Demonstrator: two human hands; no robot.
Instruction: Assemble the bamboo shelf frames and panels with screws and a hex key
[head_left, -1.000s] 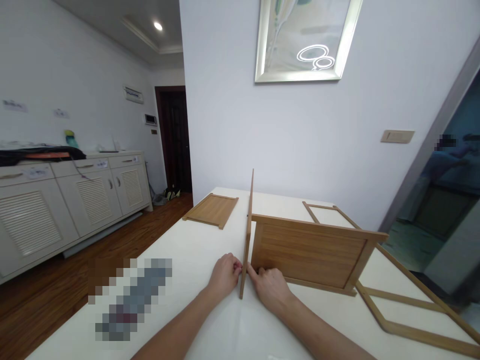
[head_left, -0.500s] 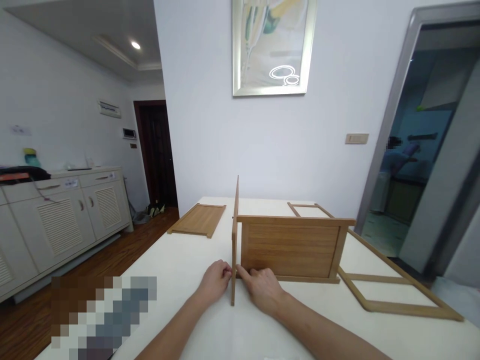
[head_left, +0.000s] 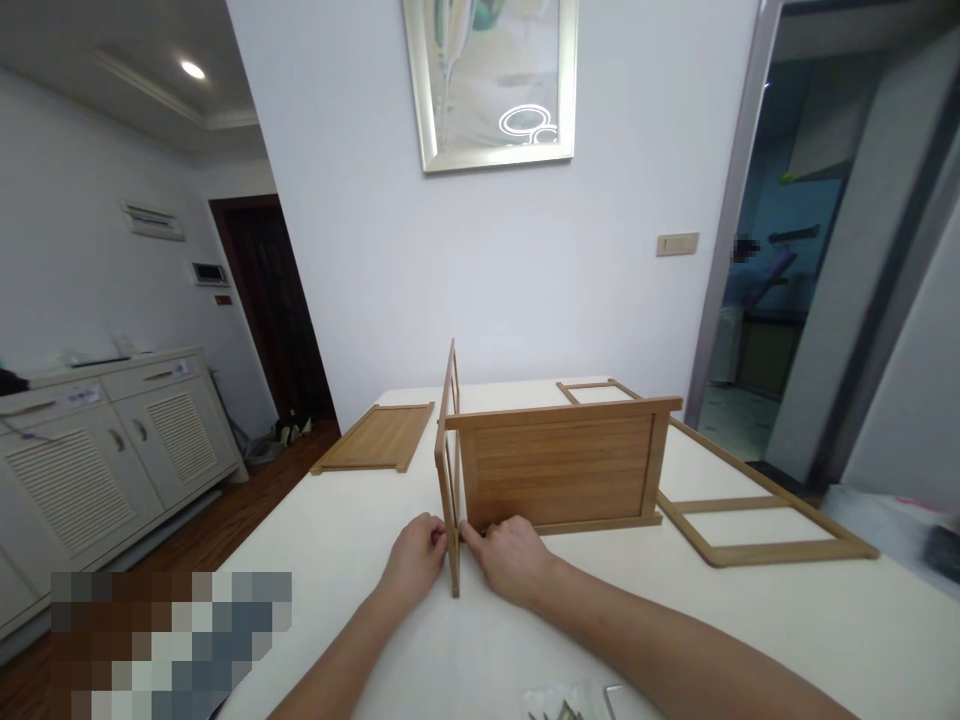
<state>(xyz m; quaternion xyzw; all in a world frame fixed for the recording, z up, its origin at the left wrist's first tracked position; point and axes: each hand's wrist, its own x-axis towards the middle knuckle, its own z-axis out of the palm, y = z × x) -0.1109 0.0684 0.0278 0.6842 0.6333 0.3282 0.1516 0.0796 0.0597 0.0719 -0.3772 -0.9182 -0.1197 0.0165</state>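
On my feed, the wooden frame [head_left: 448, 495] stands upright on the white table [head_left: 330, 570], at the left end of the wooden panel [head_left: 559, 465]. The left hand [head_left: 415, 560] is curled, its fingertips against the frame's left side low down; I cannot tell whether it pinches anything there. The right hand [head_left: 512, 560] has its index finger reaching to the frame's right side, the other fingers folded near the panel's lower corner; whether it grips anything is hidden from me.

I judge both pieces stiff and fairly light. The slim frame looks the more awkward, likely to twist or tip if pushed on one side only, so I would take it by its side bars, low and from both faces. The smooth wood may slide on the tabletop. The panel I would hold by its thick top rail or end post rather than its thinner middle board.

The panel stands on a long edge, long axis running left to right, broad face toward me. The frame stands roughly square to it, seen almost edge-on and reaching away toward the wall [head_left: 525, 290]; it is too foreshortened for me to be sure of its long axis. Its rounded corner is at the near top.
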